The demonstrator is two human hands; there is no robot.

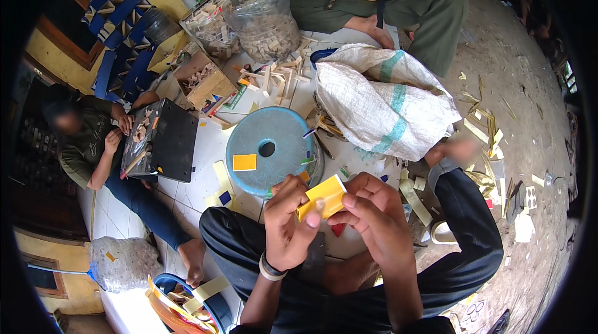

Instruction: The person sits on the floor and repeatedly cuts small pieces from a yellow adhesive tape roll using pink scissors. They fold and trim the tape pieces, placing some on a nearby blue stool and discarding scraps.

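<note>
Above my crossed legs, both hands hold a small yellow rectangular piece of sheet (325,195) with a pale edge. My left hand (288,225) pinches its left side, the thumb lying across the front. My right hand (375,217) grips the right side between thumb and fingers. Just beyond them stands a round blue-grey plastic stool (283,128) with a hole in its top. Another yellow rectangle (244,163) lies flat on the stool. Small coloured scraps cling to the stool's right side.
A white woven sack (398,107) lies right of the stool. Wood pieces (277,79), a wooden box (202,82) and a clear bag (261,26) stand beyond. One person with a black board (165,141) sits left, another at the back. A blue bucket (221,303) is near left.
</note>
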